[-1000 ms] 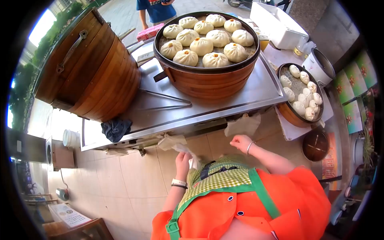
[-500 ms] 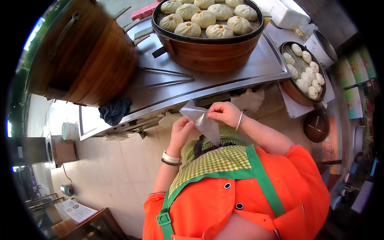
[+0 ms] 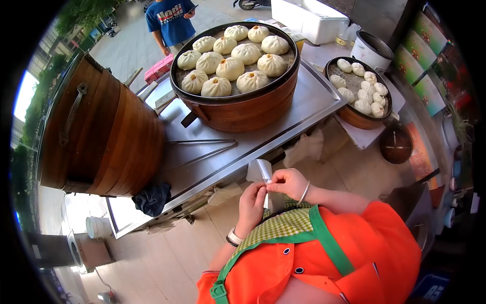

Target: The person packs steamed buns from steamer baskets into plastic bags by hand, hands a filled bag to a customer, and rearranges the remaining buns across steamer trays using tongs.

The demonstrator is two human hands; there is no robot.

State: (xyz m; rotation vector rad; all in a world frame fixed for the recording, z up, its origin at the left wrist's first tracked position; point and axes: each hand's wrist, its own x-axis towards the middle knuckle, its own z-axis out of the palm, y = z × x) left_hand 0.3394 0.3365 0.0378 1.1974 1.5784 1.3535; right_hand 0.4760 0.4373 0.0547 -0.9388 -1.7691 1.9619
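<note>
Between my hands is a thin, pale plastic bag, bunched at its middle with one end sticking up. My left hand pinches it from the left. Fingertips nearly touching the left ones, my right hand grips the bag from the right. Both hands are in front of the apron, just off the counter's front edge. Beyond them on the steel counter lie metal tongs. A round bamboo steamer behind the tongs holds several steamed buns.
A tall stack of steamers stands at left, with a dark cloth by its base. At right is a smaller steamer of buns. A person in a blue shirt stands beyond the counter.
My view has tilted up, bringing the person in blue into sight. My hands have come closer together, and the bag, spread wide before, is now gathered into a narrow bunch.
</note>
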